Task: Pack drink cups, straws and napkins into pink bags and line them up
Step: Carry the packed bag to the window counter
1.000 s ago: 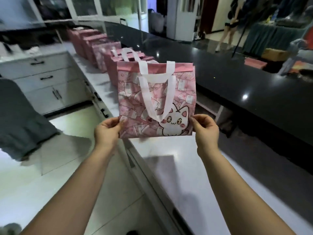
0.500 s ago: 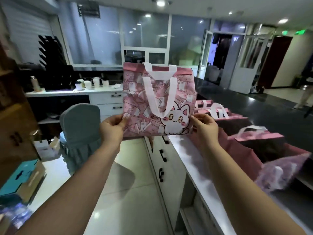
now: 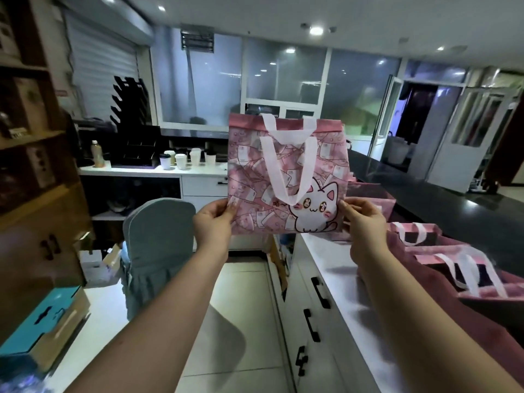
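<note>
A flat pink bag [image 3: 249,177] with a white cat print and white handles hangs upright in the air in front of me. My left hand [image 3: 212,222] pinches its lower left corner and my right hand [image 3: 365,222] pinches its lower right corner. Other pink bags [image 3: 465,268] with white handles stand in a row on the white counter [image 3: 334,268] at the right, partly behind my right arm. Several white drink cups [image 3: 181,160] stand on the far white sideboard. No straws or napkins can be made out.
A grey-blue covered chair [image 3: 158,245] stands on the floor to the left of the counter. Wooden shelves [image 3: 31,171] and a blue-and-cardboard box [image 3: 48,321] fill the left side. A black raised counter [image 3: 442,199] runs along the right. Black organisers [image 3: 133,137] sit behind the cups.
My view has swung left from along the counter toward the far sideboard, with the bag still held up in both hands. The row of bags now lies at my right.
</note>
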`<state>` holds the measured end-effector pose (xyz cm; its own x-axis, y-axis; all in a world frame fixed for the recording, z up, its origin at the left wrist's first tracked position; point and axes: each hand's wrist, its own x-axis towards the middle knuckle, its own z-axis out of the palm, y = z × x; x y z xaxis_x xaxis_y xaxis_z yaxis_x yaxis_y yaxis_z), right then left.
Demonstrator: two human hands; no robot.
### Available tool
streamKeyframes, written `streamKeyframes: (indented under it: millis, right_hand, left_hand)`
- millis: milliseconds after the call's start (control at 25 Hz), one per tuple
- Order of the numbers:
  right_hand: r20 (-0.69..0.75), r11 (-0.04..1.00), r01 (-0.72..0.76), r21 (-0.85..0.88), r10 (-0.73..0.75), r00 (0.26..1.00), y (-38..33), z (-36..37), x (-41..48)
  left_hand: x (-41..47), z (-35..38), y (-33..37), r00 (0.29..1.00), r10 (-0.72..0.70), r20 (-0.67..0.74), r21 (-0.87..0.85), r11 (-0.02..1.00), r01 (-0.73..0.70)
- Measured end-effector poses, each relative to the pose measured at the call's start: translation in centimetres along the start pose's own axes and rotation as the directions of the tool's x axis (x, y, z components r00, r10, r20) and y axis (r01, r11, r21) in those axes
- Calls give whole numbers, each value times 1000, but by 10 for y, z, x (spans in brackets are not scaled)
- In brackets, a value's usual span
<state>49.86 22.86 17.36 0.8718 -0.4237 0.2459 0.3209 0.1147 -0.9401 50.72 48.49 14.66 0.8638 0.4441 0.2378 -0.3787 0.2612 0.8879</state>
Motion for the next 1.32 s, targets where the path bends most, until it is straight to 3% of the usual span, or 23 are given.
streamKeyframes:
  millis: [400, 680, 960, 1320]
  right_hand:
    - [189, 995, -19, 97, 0, 982, 54, 112, 240]
    - [251, 992, -95, 88, 70, 966, 126, 209, 367]
    - [254, 993, -83, 83, 60, 965, 180, 340, 507]
    - [157, 997, -81, -6, 81, 984, 259, 469, 702]
  left_hand:
    - [232, 91, -40, 991, 111, -80, 85, 991, -104]
    - [381, 96, -110, 982, 142, -122, 107, 986, -129]
    - [588, 107, -159, 997, 68, -43, 22, 997, -67]
    - [819, 159, -246, 996, 76, -47, 108, 992, -70]
